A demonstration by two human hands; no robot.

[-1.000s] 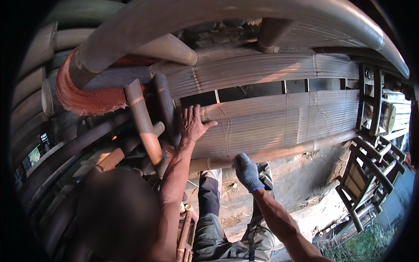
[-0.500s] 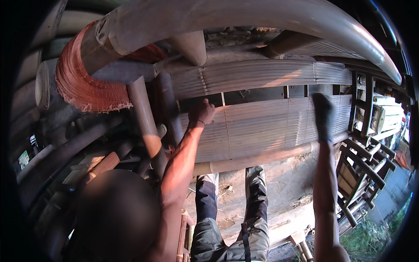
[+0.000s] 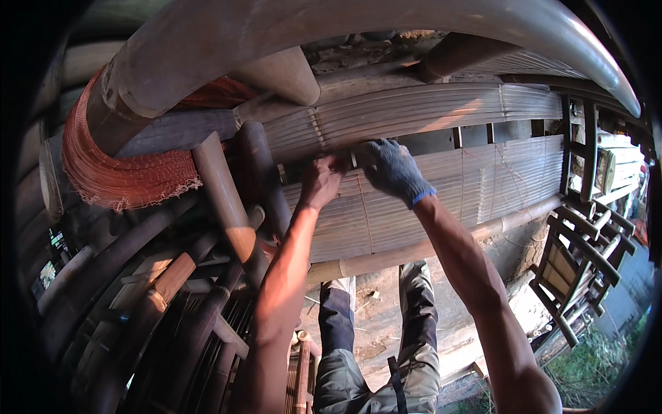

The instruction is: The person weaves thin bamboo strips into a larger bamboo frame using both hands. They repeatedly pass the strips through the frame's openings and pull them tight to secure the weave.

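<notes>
Slats (image 3: 500,185) lie beneath left hand (image 3: 323,182) and gloved right hand (image 3: 397,170) (pinching or spread, I cannot tell).

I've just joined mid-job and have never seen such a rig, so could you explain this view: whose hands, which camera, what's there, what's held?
No machine here: these are a person's own hands, seen from a head-worn fisheye camera looking down, so straight edges bend. The bare left hand and gloved right hand are close together near the gap between the upper slatted panel and lower slatted panel. A thin cord runs across the lower one. Red mesh wraps the large pole. Blur hides whether either grip holds anything.
</notes>
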